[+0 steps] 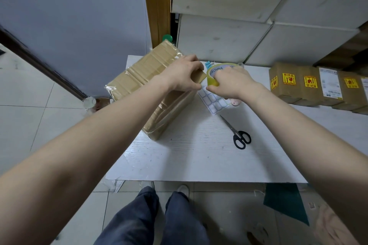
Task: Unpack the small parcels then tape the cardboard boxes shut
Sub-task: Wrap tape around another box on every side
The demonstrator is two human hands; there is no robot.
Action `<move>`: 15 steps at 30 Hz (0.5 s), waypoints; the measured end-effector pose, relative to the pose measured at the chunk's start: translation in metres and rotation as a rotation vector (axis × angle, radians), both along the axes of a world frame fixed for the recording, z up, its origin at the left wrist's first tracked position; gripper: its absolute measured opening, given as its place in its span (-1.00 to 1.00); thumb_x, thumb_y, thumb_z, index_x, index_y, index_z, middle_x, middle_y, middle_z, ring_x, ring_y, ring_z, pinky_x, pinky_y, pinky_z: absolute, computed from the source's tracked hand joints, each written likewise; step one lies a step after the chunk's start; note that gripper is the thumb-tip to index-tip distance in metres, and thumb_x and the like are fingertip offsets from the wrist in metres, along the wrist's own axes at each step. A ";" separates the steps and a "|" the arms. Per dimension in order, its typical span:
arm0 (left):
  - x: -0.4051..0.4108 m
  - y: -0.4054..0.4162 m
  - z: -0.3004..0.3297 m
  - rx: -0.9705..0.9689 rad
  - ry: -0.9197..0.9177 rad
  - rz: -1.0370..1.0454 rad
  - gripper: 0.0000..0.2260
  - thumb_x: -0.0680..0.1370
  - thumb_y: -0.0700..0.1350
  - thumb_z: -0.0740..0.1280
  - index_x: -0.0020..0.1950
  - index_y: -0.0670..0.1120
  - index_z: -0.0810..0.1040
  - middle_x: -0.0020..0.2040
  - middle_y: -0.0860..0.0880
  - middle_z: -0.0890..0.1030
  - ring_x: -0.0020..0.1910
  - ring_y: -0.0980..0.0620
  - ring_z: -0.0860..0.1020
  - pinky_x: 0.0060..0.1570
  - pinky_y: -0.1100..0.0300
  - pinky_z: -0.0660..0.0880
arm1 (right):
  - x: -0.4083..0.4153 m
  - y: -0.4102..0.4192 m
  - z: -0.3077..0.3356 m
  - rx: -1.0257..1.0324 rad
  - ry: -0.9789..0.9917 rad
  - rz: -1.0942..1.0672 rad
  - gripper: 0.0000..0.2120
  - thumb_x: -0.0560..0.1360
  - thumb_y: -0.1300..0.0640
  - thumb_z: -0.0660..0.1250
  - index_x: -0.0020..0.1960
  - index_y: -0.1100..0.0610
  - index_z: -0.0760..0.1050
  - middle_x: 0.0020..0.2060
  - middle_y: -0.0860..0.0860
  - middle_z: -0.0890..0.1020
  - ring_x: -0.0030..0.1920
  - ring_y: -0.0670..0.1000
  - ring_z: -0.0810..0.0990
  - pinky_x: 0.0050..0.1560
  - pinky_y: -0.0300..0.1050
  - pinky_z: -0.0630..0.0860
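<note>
A brown cardboard box [143, 77], wrapped with clear tape, stands tilted on the left part of the white table [199, 157]. My left hand [183, 74] grips its right top corner, fingers curled over the edge. Right beside it my right hand [232, 81] holds a roll of yellowish clear tape [214, 73], thumb and fingers around the ring. The two hands nearly touch at the box corner. Whether a tape strip runs from the roll to the box is hidden by the hands.
Black-handled scissors [239, 134] lie on the table in front of my right hand. A sheet of white labels [213, 101] lies under it. Small brown parcels [310, 83] with yellow stickers line the table's right side. Large white boxes [239, 16] are stacked behind.
</note>
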State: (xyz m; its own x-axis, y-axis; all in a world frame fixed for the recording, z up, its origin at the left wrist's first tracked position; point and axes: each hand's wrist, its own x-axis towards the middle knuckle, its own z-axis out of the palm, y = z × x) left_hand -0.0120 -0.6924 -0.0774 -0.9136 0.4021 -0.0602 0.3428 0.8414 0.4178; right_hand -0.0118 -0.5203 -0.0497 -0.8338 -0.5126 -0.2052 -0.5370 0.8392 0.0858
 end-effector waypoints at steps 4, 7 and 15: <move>0.002 0.002 -0.002 0.035 -0.012 0.018 -0.50 0.40 0.01 0.45 0.28 -0.14 0.49 0.20 -0.15 0.44 0.18 -0.13 0.42 0.21 0.02 0.37 | 0.001 0.000 -0.003 0.014 0.011 0.009 -0.71 0.55 -0.16 0.18 -0.12 0.06 0.36 0.04 0.11 0.59 0.13 0.14 0.51 -0.07 -0.09 0.22; 0.008 0.003 0.000 0.051 -0.030 -0.010 -0.51 0.40 0.00 0.45 0.27 -0.15 0.49 0.19 -0.16 0.44 0.18 -0.12 0.42 0.21 0.05 0.37 | -0.001 0.000 -0.003 0.052 0.012 -0.013 -0.64 0.54 -0.21 0.19 -0.04 0.10 0.46 0.05 0.12 0.59 0.16 0.14 0.51 -0.03 -0.08 0.28; 0.027 0.005 -0.001 -0.009 -0.060 -0.152 -0.52 0.40 0.00 0.44 0.26 -0.13 0.47 0.20 -0.13 0.42 0.17 -0.10 0.40 0.22 0.03 0.35 | 0.004 0.011 -0.006 0.039 -0.195 -0.047 -0.62 0.48 -0.22 0.24 -0.29 0.04 0.27 -0.27 -0.03 0.52 -0.10 0.08 0.50 -0.17 -0.10 0.27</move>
State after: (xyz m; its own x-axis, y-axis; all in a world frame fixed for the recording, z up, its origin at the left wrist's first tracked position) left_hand 0.0149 -0.6872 -0.0782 -0.8370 0.5345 -0.1174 0.4408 0.7856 0.4342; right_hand -0.0075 -0.5094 -0.0553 -0.7990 -0.4628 -0.3839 -0.5072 0.8617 0.0168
